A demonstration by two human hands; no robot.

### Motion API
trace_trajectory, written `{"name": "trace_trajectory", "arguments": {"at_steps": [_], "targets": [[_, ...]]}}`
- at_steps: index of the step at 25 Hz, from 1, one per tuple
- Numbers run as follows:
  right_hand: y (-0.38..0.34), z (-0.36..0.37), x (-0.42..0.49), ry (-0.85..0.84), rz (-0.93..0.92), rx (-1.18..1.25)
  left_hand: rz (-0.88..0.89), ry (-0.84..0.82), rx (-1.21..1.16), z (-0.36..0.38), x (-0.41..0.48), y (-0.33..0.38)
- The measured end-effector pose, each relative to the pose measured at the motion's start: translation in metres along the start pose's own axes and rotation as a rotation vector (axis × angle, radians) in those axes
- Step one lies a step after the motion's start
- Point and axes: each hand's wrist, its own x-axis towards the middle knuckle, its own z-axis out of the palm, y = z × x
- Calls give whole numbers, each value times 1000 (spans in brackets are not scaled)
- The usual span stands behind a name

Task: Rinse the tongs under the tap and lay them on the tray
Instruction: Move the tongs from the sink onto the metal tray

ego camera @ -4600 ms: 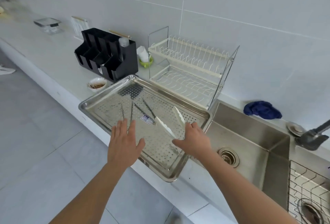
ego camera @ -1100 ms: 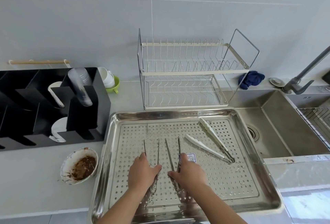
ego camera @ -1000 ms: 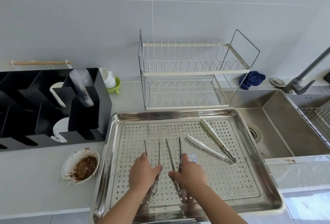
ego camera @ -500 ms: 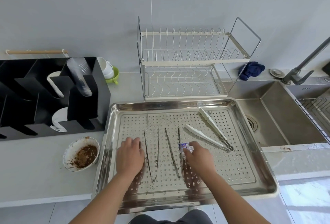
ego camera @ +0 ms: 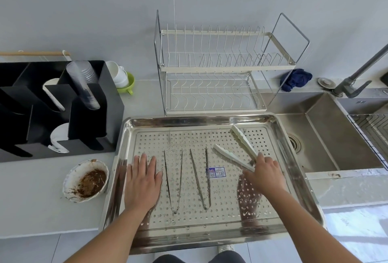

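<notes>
Two-tier wire dish rack [ego camera: 220, 69] at counter's [ego camera: 31, 195] back edge, against wall. Black compartment organizer [ego camera: 56, 107] toward left edge, holding stacked clear cups [ego camera: 84, 82]. Green cup with white cups [ego camera: 123, 80] just behind organizer. Sauce-smeared white bowl [ego camera: 86, 180] near front edge. Blue cloth [ego camera: 296, 79] at back edge, right of rack.
</notes>
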Motion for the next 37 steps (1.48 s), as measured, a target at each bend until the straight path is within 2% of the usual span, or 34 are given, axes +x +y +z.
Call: {"name": "trace_trajectory", "arguments": {"at_steps": [11,37], "targets": [[-21,20,-41,-79,14,122,-1,-25,28,5,0,-2],[-31,27,-58,-48,48,219,6,-2,20,3,0,-2]]}}
